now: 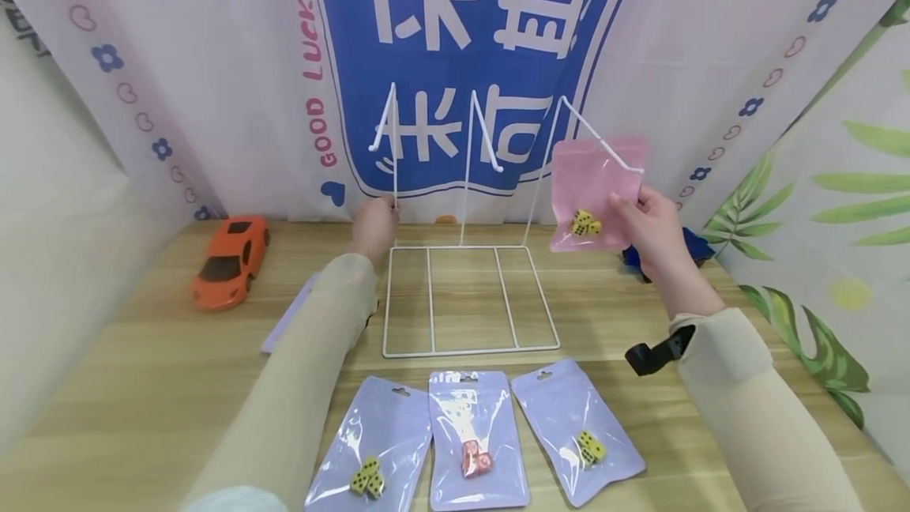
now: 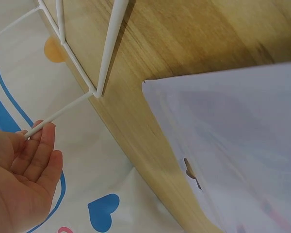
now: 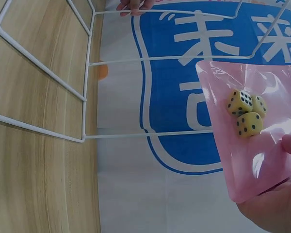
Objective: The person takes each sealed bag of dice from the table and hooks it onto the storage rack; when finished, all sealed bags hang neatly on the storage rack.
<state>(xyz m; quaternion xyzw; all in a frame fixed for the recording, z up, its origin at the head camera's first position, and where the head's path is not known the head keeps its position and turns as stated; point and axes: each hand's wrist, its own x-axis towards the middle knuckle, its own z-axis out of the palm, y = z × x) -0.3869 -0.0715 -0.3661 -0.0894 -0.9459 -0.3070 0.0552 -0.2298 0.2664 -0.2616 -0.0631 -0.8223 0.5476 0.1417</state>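
My left hand pinches the left upright of a white wire rack, low on the rod; thumb and fingertips meet around it in the left wrist view. The rack stands on a wooden table, with three hooks slanting toward me. At the right hook, my right hand holds a pink zip pouch by its right side, thumb on the front. Yellow dice show through the pouch. In the head view, the hook's rod crosses in front of the pouch's top, its tip near the upper right corner.
Three lavender pouches lie in front of the rack: the left and right with yellow dice, the middle with reddish dice. Another lavender pouch lies partly behind my left forearm. An orange toy car stands left, a blue object right.
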